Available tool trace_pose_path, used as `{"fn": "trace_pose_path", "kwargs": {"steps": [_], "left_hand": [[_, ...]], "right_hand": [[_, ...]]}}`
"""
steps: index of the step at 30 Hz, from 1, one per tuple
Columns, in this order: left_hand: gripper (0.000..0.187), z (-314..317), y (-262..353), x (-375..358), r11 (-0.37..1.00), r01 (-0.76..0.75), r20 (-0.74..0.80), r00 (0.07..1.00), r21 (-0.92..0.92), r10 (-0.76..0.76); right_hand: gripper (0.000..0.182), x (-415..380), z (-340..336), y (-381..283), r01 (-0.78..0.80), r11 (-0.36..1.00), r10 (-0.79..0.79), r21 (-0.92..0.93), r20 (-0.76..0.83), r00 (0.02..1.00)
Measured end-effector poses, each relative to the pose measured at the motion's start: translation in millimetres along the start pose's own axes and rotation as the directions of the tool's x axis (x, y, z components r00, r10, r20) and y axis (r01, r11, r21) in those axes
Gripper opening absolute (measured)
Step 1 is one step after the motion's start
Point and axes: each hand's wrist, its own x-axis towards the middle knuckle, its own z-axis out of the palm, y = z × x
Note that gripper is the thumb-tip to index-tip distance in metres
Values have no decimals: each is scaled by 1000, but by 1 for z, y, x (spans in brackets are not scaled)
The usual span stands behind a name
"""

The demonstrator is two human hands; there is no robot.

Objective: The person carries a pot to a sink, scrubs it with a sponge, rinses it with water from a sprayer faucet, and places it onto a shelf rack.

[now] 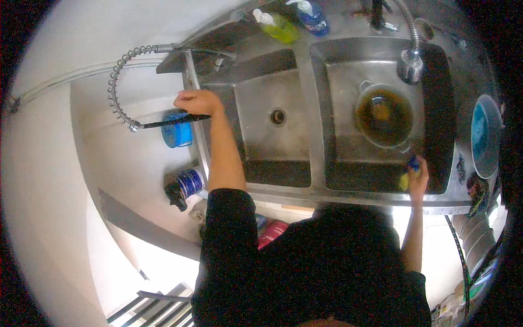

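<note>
My left hand [199,102] is curled closed at the left rim of the sink, beside the black handle [169,122] of a spring-hose sprayer [133,126]. Whether its fingers hold anything is hidden. Over the front of the right basin [348,177], my right hand [418,177] grips a yellow-and-blue sponge [404,181]. Just beyond that hand, a two-handled metal pot [384,117] rests in the basin with murky brown liquid in it. Above the pot's far right side hangs a metal faucet head [409,68].
The left basin [272,136] has a round drain [278,116]. A yellow-green soap bottle [278,27] and a blue pump bottle [310,17] stand behind. A bowl with blue contents [486,136] is at right; a blue bucket [177,131] and a blue-labelled container [189,182] sit at left.
</note>
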Motion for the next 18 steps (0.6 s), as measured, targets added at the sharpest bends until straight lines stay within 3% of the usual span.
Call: {"fn": "trace_pose_path", "kwargs": {"steps": [2, 8, 11, 14, 18], "left_hand": [[22, -4, 1, 1, 999, -17, 36, 999, 46, 16], [25, -3, -13, 5, 997, -32, 74, 997, -66, 36], [26, -4, -24, 7, 992, 53, 168, 985, -116, -33], [29, -9, -50, 12, 984, -2, 261, 964, -176, 49], [35, -35, -42, 9, 975, 8, 269, 962, -220, 53]], "right_hand": [[40, 3, -1, -13, -72, 997, 72, 18, 18, 997], [42, 6, 0, -24, -80, 994, 77, 80, 35, 996], [42, 6, 6, 6, 40, 993, -33, 110, -66, 997], [42, 2, -2, -39, -171, 977, 170, 123, 19, 985], [41, -4, -4, -21, -104, 994, 104, 30, 22, 994]]}}
